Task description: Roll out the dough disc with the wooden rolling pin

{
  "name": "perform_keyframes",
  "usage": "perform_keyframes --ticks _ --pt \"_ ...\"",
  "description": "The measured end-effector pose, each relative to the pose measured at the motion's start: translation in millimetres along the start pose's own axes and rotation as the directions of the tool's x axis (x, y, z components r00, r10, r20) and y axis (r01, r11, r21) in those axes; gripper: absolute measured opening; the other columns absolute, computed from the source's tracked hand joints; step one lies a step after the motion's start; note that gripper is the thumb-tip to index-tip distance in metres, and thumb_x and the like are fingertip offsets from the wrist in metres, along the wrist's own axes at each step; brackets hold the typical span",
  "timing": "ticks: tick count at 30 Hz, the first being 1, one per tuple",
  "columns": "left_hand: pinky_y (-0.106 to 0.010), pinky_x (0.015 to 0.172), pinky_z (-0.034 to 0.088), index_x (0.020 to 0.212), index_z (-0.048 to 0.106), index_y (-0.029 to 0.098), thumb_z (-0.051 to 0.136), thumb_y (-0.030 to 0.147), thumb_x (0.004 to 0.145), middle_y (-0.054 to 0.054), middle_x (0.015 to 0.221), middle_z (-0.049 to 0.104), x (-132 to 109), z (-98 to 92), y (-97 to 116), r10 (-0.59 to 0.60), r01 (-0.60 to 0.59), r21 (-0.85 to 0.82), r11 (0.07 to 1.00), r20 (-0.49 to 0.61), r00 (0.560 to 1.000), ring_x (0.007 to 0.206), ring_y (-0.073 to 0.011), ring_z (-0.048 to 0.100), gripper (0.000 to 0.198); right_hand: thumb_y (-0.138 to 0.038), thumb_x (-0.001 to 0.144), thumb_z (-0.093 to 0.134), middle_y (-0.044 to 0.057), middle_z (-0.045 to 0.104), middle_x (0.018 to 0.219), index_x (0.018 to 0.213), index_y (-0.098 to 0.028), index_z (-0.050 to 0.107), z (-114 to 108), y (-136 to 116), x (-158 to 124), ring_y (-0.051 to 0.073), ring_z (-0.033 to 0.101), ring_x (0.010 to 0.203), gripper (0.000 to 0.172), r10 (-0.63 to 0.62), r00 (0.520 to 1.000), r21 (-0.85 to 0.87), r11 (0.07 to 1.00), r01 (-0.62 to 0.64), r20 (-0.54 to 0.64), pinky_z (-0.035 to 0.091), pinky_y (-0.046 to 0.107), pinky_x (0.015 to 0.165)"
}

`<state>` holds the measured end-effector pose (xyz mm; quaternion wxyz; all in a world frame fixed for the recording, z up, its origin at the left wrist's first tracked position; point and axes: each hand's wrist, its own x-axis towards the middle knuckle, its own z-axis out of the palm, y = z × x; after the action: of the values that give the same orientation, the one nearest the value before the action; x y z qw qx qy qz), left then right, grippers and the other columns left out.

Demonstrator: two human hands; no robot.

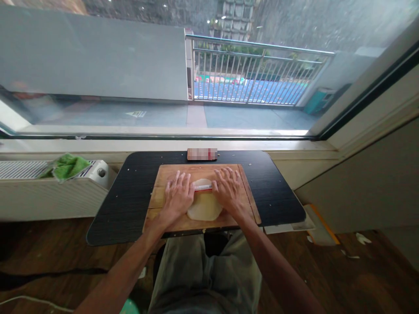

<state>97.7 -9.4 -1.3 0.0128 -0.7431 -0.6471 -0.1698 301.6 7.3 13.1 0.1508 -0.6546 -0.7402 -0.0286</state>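
Note:
A pale, flattened round sheet of dough (204, 206) lies on a wooden cutting board (248, 209). Across its upper part runs a slim white rod (203, 187) with a red edge, like a small rolling pin. My left hand (178, 194) rests flat over the rod's left end, fingers stretched forward and apart. Over the right end lies my right hand (228, 187), palm down, its fingers also spread out. Both ends of the rod are hidden under the hands.
The board sits on a small black table (114, 200) sprinkled with crumbs. At its back edge stands a small box with a blurred face (202, 154). A green cloth (70, 166) lies on the radiator (49, 192) at left. The window sill (157, 145) is just beyond.

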Motion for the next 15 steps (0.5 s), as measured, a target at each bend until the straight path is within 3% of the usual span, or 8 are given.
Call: perform_keyframes --ticks 4,10,15 --pt "-0.061 0.128 0.044 0.158 0.061 0.018 0.038 0.037 0.113 -0.019 0.167 0.061 3.7 -3.0 -1.6 -0.042 0.042 0.02 0.999 0.017 0.999 0.164 -0.0376 0.046 0.054 -0.026 0.107 0.052 0.015 0.062 0.165 0.16 -0.019 0.064 15.9 3.7 28.5 0.034 0.044 0.161 0.055 -0.07 0.997 0.002 0.998 0.07 -0.016 0.02 0.06 0.139" --pt "-0.062 0.123 0.047 0.162 0.056 0.018 0.039 0.033 0.111 -0.022 0.161 0.064 34.2 -5.8 -4.0 -0.123 0.125 0.06 0.99 -0.043 0.992 0.161 -0.0415 0.048 0.056 -0.026 0.104 0.054 0.016 0.052 0.173 0.169 -0.021 0.054 22.8 0.2 78.3 0.035 0.035 0.166 0.065 -0.193 0.981 -0.001 0.981 0.193 0.02 0.015 0.062 0.139" --pt "-0.062 0.125 0.045 0.163 0.054 0.012 0.04 0.032 0.111 -0.025 0.158 0.064 58.1 -3.8 -14.3 -0.148 0.151 0.081 0.985 -0.039 0.988 0.158 -0.0423 0.051 0.057 -0.03 0.106 0.052 0.016 0.052 0.173 0.173 -0.022 0.046 26.1 -9.3 110.7 0.035 0.031 0.168 0.068 -0.203 0.976 0.026 0.979 0.202 0.075 0.015 0.064 0.139"
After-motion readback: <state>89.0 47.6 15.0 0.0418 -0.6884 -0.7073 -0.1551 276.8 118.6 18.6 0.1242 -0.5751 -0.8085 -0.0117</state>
